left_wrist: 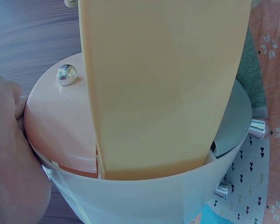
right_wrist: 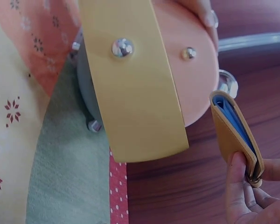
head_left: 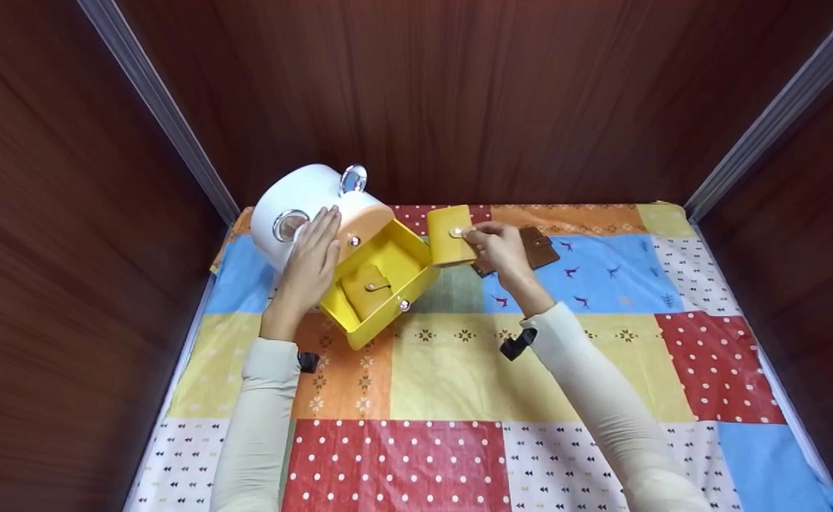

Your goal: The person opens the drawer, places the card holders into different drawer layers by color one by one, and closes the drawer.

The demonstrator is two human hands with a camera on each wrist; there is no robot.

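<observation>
A rounded white drawer box [head_left: 274,206] with metal knobs stands at the back left, its yellow drawer [head_left: 413,245] pulled out. Inside that drawer lies a yellow snap wallet [head_left: 367,291]. My left hand [head_left: 310,252] rests with straight fingers on the top and front edge of the box, beside the pink upper drawer [left_wrist: 51,116]. Between thumb and fingers, my right hand [head_left: 502,249] pinches another yellow wallet [head_left: 448,238] by its snap side, held up just right of the drawer. Blue inner sleeves show at its edge in the right wrist view.
Dark brown wallets [head_left: 541,249] lie on the patchwork cloth [head_left: 459,377] behind and below my right hand. Wood-grain panels [head_left: 423,99] enclose the table at the back and both sides. A grey lower drawer [left_wrist: 235,116] sits beneath the yellow one.
</observation>
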